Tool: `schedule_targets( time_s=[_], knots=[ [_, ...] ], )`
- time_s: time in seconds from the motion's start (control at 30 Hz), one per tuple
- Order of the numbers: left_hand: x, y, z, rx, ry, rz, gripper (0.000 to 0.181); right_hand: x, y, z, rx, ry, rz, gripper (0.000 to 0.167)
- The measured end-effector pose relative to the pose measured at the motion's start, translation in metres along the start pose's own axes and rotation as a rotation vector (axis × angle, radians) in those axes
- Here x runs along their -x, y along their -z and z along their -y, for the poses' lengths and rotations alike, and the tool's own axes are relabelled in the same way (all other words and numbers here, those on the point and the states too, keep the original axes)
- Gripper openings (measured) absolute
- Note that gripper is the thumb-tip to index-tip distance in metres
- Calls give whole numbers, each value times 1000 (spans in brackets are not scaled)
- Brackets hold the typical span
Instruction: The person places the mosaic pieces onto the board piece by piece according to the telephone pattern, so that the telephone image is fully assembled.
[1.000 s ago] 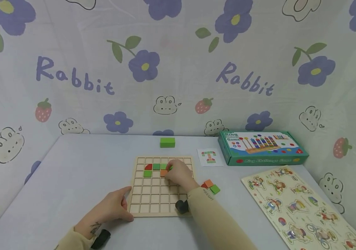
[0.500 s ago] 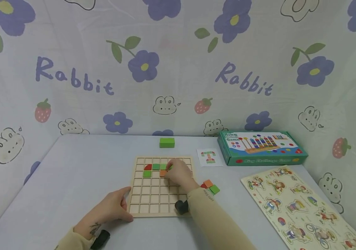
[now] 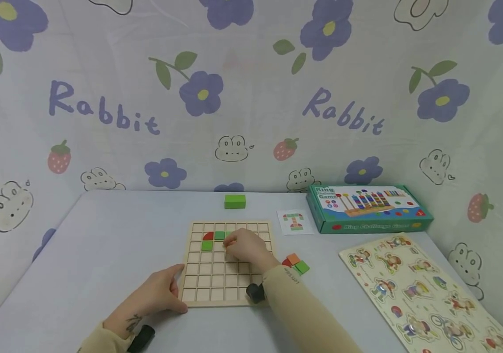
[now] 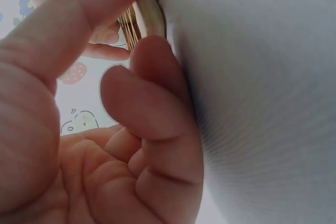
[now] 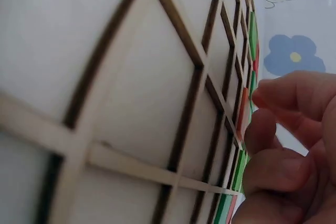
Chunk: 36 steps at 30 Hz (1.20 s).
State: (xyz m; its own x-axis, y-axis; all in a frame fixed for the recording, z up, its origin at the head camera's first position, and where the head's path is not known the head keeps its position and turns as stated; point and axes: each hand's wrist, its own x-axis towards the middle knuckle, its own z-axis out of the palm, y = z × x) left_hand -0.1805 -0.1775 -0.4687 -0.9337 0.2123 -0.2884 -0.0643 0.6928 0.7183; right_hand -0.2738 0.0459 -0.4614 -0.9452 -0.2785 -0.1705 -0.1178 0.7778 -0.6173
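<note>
On the wooden grid board [image 3: 218,268] lie a red rounded piece [image 3: 208,236], a darker green tile [image 3: 219,235] and a lighter green tile [image 3: 207,245] below the red one. My right hand [image 3: 250,247] bends over the upper middle cells, fingertips at the inset tiles, covering several cells. In the right wrist view, an orange-red tile [image 5: 242,113] sits beside the fingertips of that hand [image 5: 294,145]; no piece shows between them. My left hand [image 3: 158,291] rests index finger and thumb against the board's left edge and near corner. The left wrist view shows its other fingers curled [image 4: 152,114].
Right of the board lie loose tiles, including orange [image 3: 293,258] and green [image 3: 302,267]. A pattern card [image 3: 295,222], a green game box [image 3: 370,209] and a picture board [image 3: 419,294] are further right. A green block [image 3: 235,201] stands behind the board.
My right hand has shifted slightly left and toward me over the board, now covering the orange tile in the head view. My left hand stays at the board's edge.
</note>
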Motion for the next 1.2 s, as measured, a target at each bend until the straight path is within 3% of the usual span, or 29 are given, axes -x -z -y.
schedule_targets(
  time_s=[0.07, 0.23, 0.3, 0.4, 0.53, 0.73, 0.87, 1.07, 1.2],
  knots=[
    [0, 0, 0, -2, -2, 0, 100, 1, 5, -1, -47, 10, -11, 26],
    [-1, 0, 0, -10, -7, 3, 101, 13, 40, -12, -317, 2, -91, 27],
    [-1, 0, -1, -14, -6, 1, 101, 21, 58, -24, -414, -33, -141, 26],
    [0, 0, -2, -17, 2, -4, 101, 36, 81, -47, -469, -106, -201, 23],
    [1, 0, -2, -18, 17, -5, 100, 56, 94, -84, -422, -184, -192, 27],
    [3, 1, -4, -16, 20, -7, 100, 69, 85, -120, -310, -251, -144, 28],
    [3, 1, -4, -23, 13, -5, 99, 67, 78, -126, -271, -269, -134, 24],
    [3, 0, -4, -31, 10, -4, 99, 62, 72, -121, -174, -287, -60, 26],
    [3, 0, -4, -24, 4, 1, 98, 60, 69, -118, -119, -290, -54, 26]
  ],
)
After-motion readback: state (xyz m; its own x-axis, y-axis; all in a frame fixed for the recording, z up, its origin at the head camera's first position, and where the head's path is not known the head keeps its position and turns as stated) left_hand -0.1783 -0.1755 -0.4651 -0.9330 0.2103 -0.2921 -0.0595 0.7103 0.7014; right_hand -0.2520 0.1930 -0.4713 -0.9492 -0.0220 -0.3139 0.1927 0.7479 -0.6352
